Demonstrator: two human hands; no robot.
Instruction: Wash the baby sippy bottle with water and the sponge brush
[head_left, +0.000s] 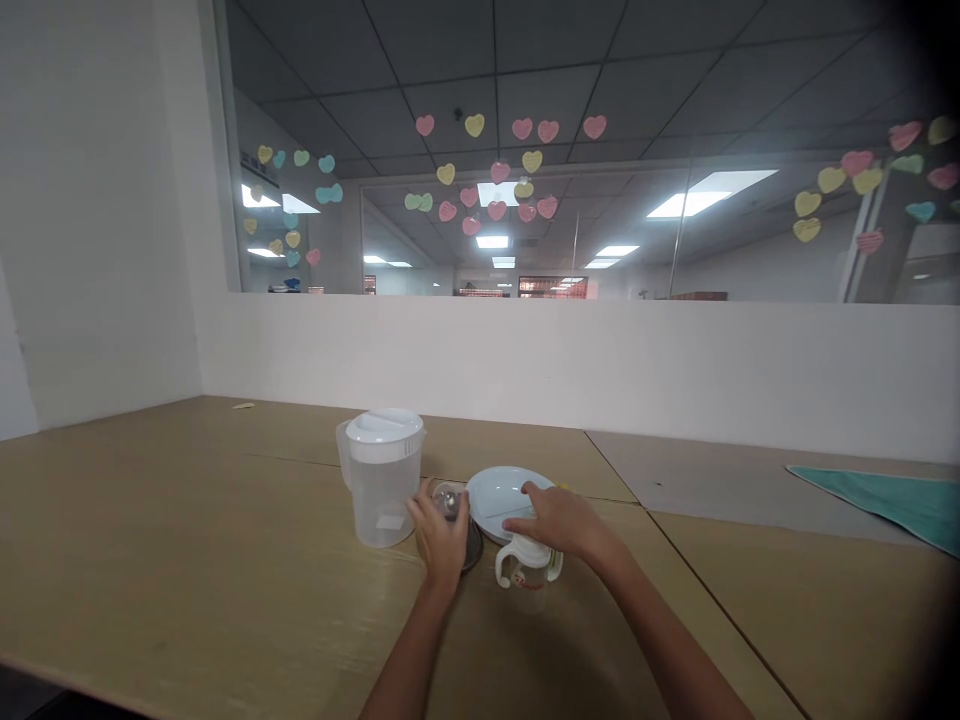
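Observation:
My left hand (441,540) is closed around a small container with a clear, shiny top (450,500) and a dark grey lower part. Its kind is hard to make out behind the fingers. My right hand (559,518) hovers at the lid of a two-handled sippy cup (529,578), thumb and forefinger spread apart; its other fingers are partly hidden. The cup is clear with a white lid, white handles and red lettering. Just behind it lies a pale blue plate (491,492), partly covered by my right hand. To the left stands a translucent pitcher (386,490) with a white lid.
A brown table (187,560) with panel seams spreads around the things. A teal cloth (885,500) lies on a grey section at the right. Behind is a white wall (525,350) under a window with heart-shaped notes. A small yellowish scrap (244,406) lies at the far left.

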